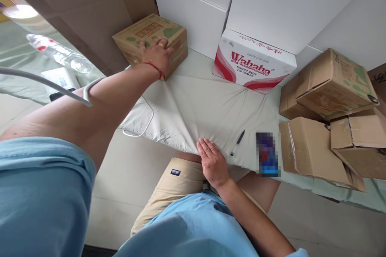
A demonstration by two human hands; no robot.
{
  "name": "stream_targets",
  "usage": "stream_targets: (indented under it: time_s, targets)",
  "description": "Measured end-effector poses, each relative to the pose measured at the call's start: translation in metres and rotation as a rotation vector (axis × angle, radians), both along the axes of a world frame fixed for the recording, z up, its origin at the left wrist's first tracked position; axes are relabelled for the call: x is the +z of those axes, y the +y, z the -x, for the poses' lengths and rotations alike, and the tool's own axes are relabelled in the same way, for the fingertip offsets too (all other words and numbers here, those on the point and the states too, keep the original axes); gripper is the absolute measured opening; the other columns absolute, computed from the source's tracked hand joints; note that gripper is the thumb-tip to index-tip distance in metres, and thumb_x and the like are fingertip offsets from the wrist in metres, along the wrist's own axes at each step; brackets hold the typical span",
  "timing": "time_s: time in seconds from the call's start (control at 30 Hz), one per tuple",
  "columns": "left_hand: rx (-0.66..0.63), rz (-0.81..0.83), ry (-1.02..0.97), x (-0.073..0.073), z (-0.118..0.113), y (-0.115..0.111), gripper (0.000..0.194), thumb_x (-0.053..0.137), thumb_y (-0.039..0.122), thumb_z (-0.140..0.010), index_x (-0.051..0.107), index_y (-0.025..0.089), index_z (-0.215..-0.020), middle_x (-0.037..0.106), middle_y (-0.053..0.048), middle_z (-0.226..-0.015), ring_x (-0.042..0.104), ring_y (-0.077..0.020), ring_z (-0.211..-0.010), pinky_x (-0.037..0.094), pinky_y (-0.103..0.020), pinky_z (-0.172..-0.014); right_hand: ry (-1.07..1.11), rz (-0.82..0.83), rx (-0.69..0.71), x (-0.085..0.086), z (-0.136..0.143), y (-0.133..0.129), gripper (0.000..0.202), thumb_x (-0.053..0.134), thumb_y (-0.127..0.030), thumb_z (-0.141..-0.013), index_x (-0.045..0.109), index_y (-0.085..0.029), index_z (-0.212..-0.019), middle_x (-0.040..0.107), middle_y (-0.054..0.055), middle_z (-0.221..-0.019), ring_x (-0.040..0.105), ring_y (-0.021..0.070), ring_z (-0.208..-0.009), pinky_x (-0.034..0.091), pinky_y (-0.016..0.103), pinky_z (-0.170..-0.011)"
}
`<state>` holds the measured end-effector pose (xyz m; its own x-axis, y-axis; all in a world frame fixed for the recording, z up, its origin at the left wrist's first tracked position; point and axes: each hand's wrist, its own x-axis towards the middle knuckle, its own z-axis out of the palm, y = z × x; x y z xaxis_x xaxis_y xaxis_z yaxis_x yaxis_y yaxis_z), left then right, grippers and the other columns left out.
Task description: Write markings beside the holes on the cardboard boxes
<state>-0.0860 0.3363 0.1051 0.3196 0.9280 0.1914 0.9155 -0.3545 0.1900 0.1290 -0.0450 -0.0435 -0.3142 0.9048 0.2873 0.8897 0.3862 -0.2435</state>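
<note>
My left hand [157, 58] reaches far out over a brown cardboard box [181, 46] with green print, near the wall. Its fingers are spread across the top of the box, and the palm side is hidden. At the near edge of the covered table, my right hand [212, 162] lies with its fingers stretched out on the pale green cloth [193, 100]. The cloth shows creases running from that hand toward the box. A black pen [238, 143] lies to the right of my right hand, and beyond it is a pixelated blue and dark object [267, 154].
A white and red Wahaha water carton [253, 62] stands against the wall. Several brown cardboard boxes [313, 148] are stacked at the right. On the left are a clear plastic bottle [63, 54] and a white cable [45, 82] crossing in front of my left arm.
</note>
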Motion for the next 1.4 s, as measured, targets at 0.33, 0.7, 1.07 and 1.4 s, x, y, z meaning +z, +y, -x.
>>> stream_targets:
  time_s: [0.33,0.7,1.07,1.4]
  targets:
    - [-0.12,0.026,-0.05,-0.065,-0.031,-0.129,0.065,0.044,0.042,-0.102,0.058,0.011,-0.158,0.033,-0.017,-0.182,0.026,-0.0306,-0.172,0.021,-0.054,-0.138,0.036,-0.024,-0.033,0.009,-0.003,-0.014,0.061,0.049,-0.004,-0.104,0.057,-0.02,-0.162,0.061,0.005,-0.163,0.058,0.022,-0.154,0.051,0.044,-0.129]
    - [0.333,0.286,0.002,-0.091,0.079,-0.169,0.094,0.026,0.066,-0.104,0.026,0.002,-0.174,0.021,-0.023,-0.184,0.021,-0.0372,-0.172,0.014,-0.066,-0.137,0.074,0.087,0.008,0.009,0.007,-0.015,0.066,0.051,-0.008,-0.103,0.048,-0.018,-0.169,0.051,0.007,-0.172,0.046,0.0227,-0.163,0.041,0.047,-0.136]
    - [0.487,0.243,-0.025,-0.087,0.076,-0.172,0.097,0.023,0.071,-0.101,0.034,0.005,-0.171,0.026,-0.025,-0.182,0.022,-0.0371,-0.172,0.011,-0.071,-0.136,0.324,-0.135,-0.267,0.097,-0.104,-0.013,0.039,0.052,-0.024,-0.109,0.067,-0.024,-0.144,0.077,0.014,-0.137,0.073,0.0267,-0.13,0.062,0.05,-0.111]
    - [0.482,0.208,-0.037,-0.082,0.071,-0.175,0.099,0.021,0.073,-0.099,0.038,0.004,-0.169,0.032,-0.027,-0.179,0.027,-0.0385,-0.169,0.013,-0.07,-0.136,-0.21,-0.532,-0.793,0.189,-0.309,0.066,0.073,0.067,-0.038,-0.091,0.051,-0.01,-0.157,0.057,0.033,-0.151,0.057,0.0441,-0.141,0.045,0.067,-0.114]
